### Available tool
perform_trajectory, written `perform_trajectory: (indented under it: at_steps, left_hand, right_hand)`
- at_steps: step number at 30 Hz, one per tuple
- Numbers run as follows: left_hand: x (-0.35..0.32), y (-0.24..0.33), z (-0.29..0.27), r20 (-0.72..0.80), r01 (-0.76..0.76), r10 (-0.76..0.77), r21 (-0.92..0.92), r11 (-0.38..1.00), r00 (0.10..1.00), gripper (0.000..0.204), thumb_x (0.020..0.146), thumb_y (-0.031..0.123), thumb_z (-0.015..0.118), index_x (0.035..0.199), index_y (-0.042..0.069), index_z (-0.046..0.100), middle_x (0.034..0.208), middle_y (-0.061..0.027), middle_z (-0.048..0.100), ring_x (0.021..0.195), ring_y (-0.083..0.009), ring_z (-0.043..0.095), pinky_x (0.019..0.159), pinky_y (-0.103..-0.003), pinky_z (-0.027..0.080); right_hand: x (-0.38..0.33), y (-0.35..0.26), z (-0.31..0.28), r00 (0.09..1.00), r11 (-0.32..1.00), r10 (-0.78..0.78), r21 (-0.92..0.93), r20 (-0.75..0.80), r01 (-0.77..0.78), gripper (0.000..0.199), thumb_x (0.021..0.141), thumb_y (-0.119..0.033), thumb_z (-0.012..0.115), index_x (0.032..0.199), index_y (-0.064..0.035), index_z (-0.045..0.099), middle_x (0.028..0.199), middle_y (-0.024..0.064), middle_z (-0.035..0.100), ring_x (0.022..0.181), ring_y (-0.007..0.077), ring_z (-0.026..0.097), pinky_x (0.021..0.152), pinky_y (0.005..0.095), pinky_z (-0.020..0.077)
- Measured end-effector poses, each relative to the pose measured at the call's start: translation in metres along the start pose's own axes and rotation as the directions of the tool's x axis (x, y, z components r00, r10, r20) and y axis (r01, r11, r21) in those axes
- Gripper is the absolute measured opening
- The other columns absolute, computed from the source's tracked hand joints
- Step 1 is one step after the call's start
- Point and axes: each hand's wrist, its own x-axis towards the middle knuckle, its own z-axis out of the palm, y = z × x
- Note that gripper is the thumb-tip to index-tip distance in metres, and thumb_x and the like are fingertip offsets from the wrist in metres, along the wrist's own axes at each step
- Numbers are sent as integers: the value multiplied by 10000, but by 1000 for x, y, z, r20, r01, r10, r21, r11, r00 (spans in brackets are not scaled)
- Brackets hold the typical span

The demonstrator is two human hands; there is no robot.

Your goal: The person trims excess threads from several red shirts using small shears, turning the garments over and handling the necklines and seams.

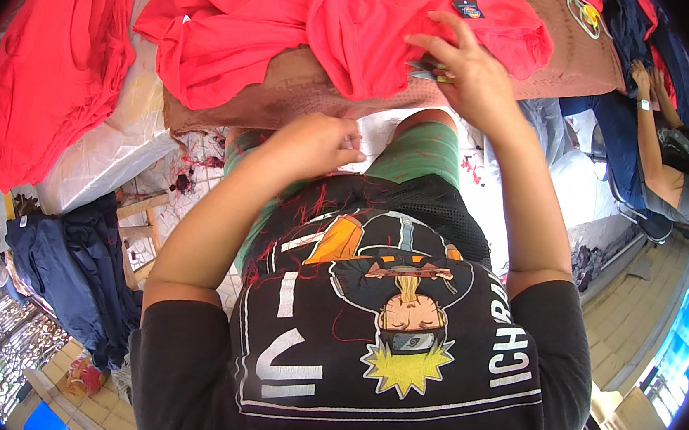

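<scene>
1. Head view, 12 o'clock: a red garment (354, 25) lies loosely spread on the brown-covered bench (282, 85), one edge drooping toward the wearer; a dark tag (468, 9) sits on it at 1 o'clock.
2. At 11 o'clock, a second red garment (221, 33) lies against it in folds.
3. At 1 o'clock, the right hand (475, 80) is over the first garment's near edge, upper fingers spread; its grip is closed around a small tool (425, 69), mostly hidden. Whether the fingertips touch cloth, I cannot tell.
4. Just above centre, the left hand (339, 141) is off the bench edge, fingers loosely curled; whether its grip contains anything, I cannot tell.
5. Red threads (312, 204) cling to the wearer's black shirt (276, 407).
6. At 10 o'clock hangs a red pile (60, 63); between 8 and 9, navy clothing (78, 272).
7. Between 2 and 3, a co-worker (668, 176) reaches toward dark cloth (627, 35).
</scene>
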Motion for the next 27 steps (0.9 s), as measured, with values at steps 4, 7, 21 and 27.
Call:
perform_trajectory:
  at_steps: [4,7,21,27]
  left_hand:
    - [29,30,6,-565,-155,217,157,975,796,412,762,260,763,1044,39,560,906,-132,641,845,-272,634,737,-391,491]
    - [46,56,-28,-813,-167,340,296,940,472,519,697,199,812,1086,43,505,1033,-141,575,951,-292,573,822,-400,458]
    - [38,63,-107,-573,-443,34,-594,672,819,244,843,-3,526,1056,-27,643,965,-35,664,882,-64,581,806,-237,470]
    - [36,68,-99,-586,-496,41,-645,581,810,204,927,119,604,1053,-37,645,978,-11,653,899,-66,567,825,-234,464]
  right_hand:
    - [11,14,3,991,966,27,260,-134,9,285,752,-47,693,1028,-110,659,1088,100,641,777,237,662,683,342,532]
    - [28,1,-28,968,912,111,411,-226,-9,208,835,-161,731,963,-16,657,789,100,676,679,123,596,634,280,487]
    - [54,1,-58,961,752,220,657,-166,-59,233,890,-216,695,797,-8,648,652,-61,507,631,36,417,584,214,384]
    - [61,-13,-47,943,728,226,686,-243,3,155,866,-153,712,836,-10,660,701,-41,574,696,38,492,599,218,405]
